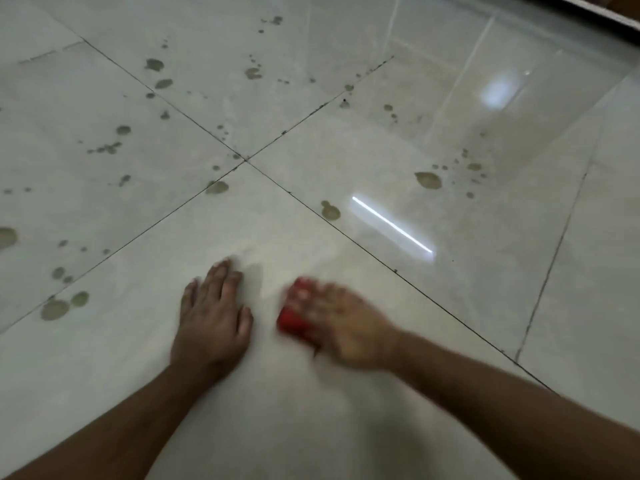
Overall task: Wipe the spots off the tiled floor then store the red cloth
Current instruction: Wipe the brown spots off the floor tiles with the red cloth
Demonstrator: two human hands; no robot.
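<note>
The glossy pale tiled floor [311,427] fills the view. My right hand [341,323] lies blurred over the red cloth [292,322], pressing it onto the near tile; only the cloth's left part shows past the fingers. My left hand [211,317] rests flat on the same tile, fingers straight, just left of the cloth. Several greenish-brown spots mark the tiles around: a pair at the left [55,308], one near the tile joint [330,211], a larger one to the right [428,180], and many farther back [154,64].
Dark grout lines cross at a joint [245,161] ahead of my hands. A dark raised edge [609,19] runs along the top right corner. A bright light reflection [391,225] streaks the tile to the right.
</note>
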